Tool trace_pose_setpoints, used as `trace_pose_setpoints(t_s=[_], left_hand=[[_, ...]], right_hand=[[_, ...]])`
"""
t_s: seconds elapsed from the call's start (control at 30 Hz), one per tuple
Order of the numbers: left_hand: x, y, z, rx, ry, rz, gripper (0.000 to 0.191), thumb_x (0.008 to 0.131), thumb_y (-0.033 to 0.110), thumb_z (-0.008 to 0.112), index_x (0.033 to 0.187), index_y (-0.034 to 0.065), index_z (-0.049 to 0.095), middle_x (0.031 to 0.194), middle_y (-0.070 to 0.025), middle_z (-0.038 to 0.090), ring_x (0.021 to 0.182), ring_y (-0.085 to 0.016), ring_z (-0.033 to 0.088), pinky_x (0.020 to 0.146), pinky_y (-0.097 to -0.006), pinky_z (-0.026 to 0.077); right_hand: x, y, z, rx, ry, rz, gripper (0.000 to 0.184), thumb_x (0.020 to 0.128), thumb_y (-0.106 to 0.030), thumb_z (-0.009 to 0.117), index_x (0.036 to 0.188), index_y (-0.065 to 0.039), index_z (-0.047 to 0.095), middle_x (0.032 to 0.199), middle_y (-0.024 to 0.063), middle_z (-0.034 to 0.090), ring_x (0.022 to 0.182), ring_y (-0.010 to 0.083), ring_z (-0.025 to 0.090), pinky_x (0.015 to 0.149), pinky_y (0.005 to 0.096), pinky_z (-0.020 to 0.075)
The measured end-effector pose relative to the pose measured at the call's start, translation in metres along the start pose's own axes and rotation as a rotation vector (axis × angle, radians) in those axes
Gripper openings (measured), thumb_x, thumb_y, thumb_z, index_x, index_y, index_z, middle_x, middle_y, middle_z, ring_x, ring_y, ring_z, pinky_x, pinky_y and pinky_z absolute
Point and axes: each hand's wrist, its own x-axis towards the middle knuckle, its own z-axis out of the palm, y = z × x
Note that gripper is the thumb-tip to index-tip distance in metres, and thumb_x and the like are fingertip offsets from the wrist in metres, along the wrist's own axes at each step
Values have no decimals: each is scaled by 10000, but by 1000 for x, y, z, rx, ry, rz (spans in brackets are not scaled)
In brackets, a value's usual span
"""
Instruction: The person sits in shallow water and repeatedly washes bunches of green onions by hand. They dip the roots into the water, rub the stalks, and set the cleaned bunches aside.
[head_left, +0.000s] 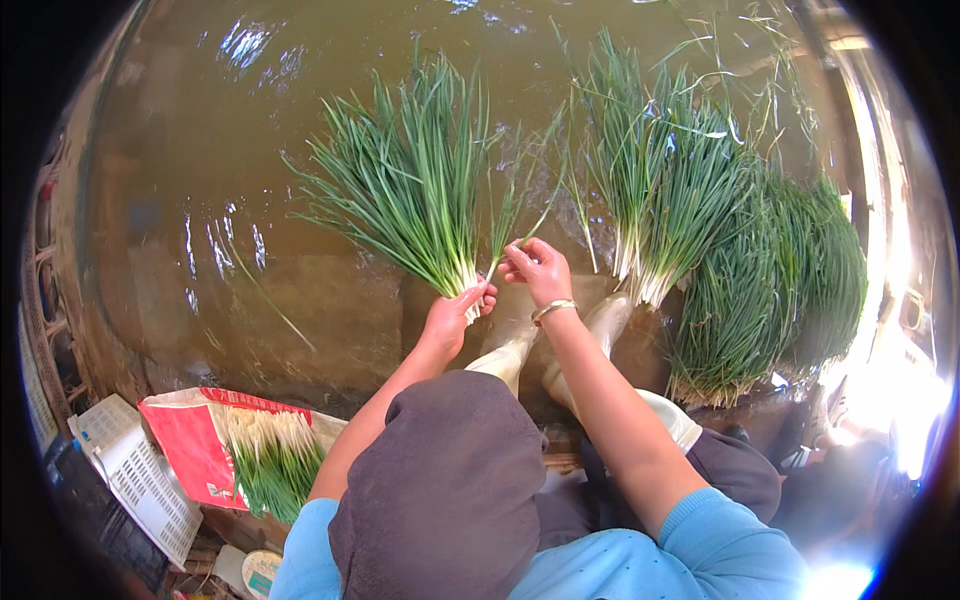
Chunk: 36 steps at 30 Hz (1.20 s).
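Note:
My left hand (457, 307) is closed around the white stem ends of a bunch of green garlic chives (420, 180), whose leaves fan out over murky water. Just right of it, my right hand (529, 262), with a gold-coloured bracelet at the wrist, has thumb and fingertips pinched together at some thin leaves beside the bunch. Whether those leaves are loose or part of the bunch I cannot tell. Farther right, more bunches of chives (660, 187) lie in the water with white ends towards me. Dense piles of chives (750, 300) lie beyond them at the right.
Brown water (225, 165) spreads ahead, with loose leaves afloat. At the lower left, chives (274, 457) lie on a red and white sack (187, 442), beside a white plastic crate (142, 480). Pale boots (510, 356) stand in the water. Another person's shoe shows dimly at the right edge.

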Motion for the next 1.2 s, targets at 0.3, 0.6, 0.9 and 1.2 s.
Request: trace_pose_setpoints(t_s=[0.3, 0.6, 0.9, 1.2], left_hand=[[12, -3, 3, 40, 40, 22, 185, 915, 139, 598, 1014, -15, 625, 881, -62, 646, 770, -132, 618, 700, -248, 490], [17, -2, 0, -8, 80, 28, 203, 921, 151, 585, 1069, 16, 615, 910, -69, 665, 778, -128, 613, 708, -250, 491], [9, -2, 3, 60, 67, -10, 234, 928, 139, 573, 1096, -21, 597, 993, -105, 660, 833, -145, 609, 747, -268, 495], [14, 1, -5, 249, 237, -53, 185, 893, 135, 595, 1028, 11, 618, 881, -61, 651, 749, -139, 596, 667, -263, 467]], right_hand=[[-34, 11, -8, -118, -116, -194, 121, 881, -90, 636, 937, 12, 666, 927, 33, 644, 786, 99, 593, 688, 246, 494], [-52, -31, -9, -171, -213, -115, 134, 884, -129, 619, 892, 4, 633, 728, 44, 643, 622, 94, 589, 591, 245, 477], [54, -82, 35, -1254, -219, -89, 346, 852, -291, 650, 1075, -27, 622, 873, 144, 675, 761, 262, 662, 703, 358, 523], [-32, -21, 31, -1164, -110, -911, 80, 738, -105, 622, 817, -105, 607, 821, 51, 626, 714, 248, 630, 620, 360, 519]])
